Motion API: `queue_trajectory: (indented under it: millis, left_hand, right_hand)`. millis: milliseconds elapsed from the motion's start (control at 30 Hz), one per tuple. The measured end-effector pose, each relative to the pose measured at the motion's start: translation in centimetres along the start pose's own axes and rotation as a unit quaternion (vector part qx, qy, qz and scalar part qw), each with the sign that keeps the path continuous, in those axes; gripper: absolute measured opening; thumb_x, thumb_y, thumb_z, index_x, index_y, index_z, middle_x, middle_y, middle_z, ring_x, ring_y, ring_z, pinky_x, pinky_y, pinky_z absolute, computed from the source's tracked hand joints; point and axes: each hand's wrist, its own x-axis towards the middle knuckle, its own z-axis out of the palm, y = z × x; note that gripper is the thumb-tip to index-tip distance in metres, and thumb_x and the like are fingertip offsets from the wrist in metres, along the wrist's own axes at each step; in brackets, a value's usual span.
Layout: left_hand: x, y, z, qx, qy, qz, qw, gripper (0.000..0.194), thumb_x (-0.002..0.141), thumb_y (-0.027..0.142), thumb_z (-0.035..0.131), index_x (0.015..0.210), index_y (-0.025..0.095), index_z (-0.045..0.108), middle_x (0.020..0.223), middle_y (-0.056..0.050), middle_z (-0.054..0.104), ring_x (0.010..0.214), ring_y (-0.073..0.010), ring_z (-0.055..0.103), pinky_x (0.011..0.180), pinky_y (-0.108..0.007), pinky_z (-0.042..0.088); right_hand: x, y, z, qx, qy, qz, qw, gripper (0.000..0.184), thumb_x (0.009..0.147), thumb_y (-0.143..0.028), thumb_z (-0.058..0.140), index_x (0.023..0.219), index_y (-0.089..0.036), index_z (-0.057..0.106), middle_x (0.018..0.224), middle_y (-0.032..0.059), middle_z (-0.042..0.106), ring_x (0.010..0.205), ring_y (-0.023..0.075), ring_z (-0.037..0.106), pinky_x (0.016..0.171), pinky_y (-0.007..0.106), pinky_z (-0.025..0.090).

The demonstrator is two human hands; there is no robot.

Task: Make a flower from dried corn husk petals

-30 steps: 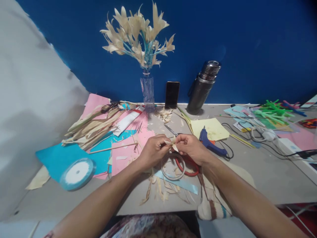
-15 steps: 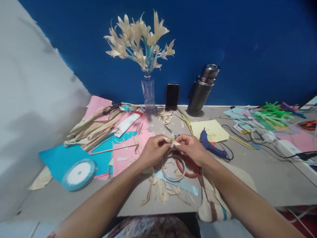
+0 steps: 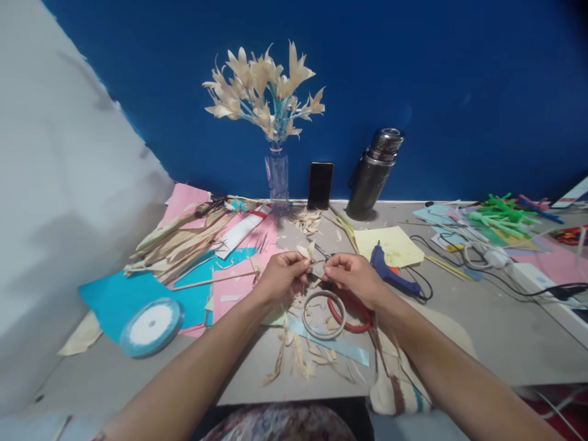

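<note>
My left hand (image 3: pixel 281 278) and my right hand (image 3: pixel 353 277) meet above the middle of the grey table (image 3: pixel 482 331), fingers pinched together on a small cream husk flower (image 3: pixel 309 252). Its pale petals stick up between the two thumbs. Right under the hands lie a grey ring (image 3: pixel 324 314) and a red ring (image 3: pixel 351 310), with cream husk scraps (image 3: pixel 298 355) strewn toward the near edge. A pair of scissors (image 3: pixel 323 250) lies just behind the flower.
A vase of cream husk flowers (image 3: pixel 271 98), a phone (image 3: pixel 320 185) and a steel flask (image 3: pixel 374 174) stand against the blue wall. Husk strips (image 3: pixel 179 239), coloured paper and a blue ribbon spool (image 3: pixel 151 326) lie left. A blue glue gun (image 3: pixel 390 272), cables and green craft pieces (image 3: pixel 503 214) lie right.
The view has tipped slightly, so everything sits lower in the frame. My hands stay together on the small flower, turning it a little so its petals point up and left.
</note>
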Motion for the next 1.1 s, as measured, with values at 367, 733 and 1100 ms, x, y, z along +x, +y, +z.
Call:
queue_trajectory:
  millis: [367,733,1100]
  left_hand:
    - [-0.1,-0.3,0.3,-0.049,0.031,0.013,0.998,0.021,0.074,0.028,0.072,0.069,0.017,0.056,0.05,0.004,0.051,0.037,-0.0077,0.044,0.038,-0.021,0.037]
    - [-0.5,1.3,-0.2,-0.03,0.108,0.038,0.993,0.02,0.072,0.025,0.066,0.063,0.017,0.05,0.053,0.004,0.047,0.043,-0.0063,0.043,0.041,-0.016,0.03]
    - [-0.1,1.7,-0.7,-0.047,0.143,0.053,0.987,0.019,0.07,0.023,0.067,0.062,0.017,0.05,0.052,0.004,0.045,0.043,-0.0053,0.039,0.042,-0.016,0.028]
  right_hand:
    - [2.4,-6.9,-3.7,-0.359,0.004,-0.077,0.93,0.017,0.082,-0.028,0.061,0.073,-0.017,0.071,0.069,0.0036,0.074,0.053,0.0133,0.058,0.051,0.024,0.037]
    - [15.3,-6.2,-3.8,-0.575,0.022,-0.073,0.814,0.016,0.077,-0.019,0.063,0.085,-0.018,0.077,0.09,0.0072,0.076,0.082,0.02,0.067,0.066,0.023,0.041]
    - [18.1,-4.3,-2.7,-0.531,0.009,-0.074,0.844,0.008,0.071,-0.02,0.069,0.078,-0.018,0.074,0.086,0.009,0.074,0.086,0.0227,0.064,0.067,0.025,0.04]
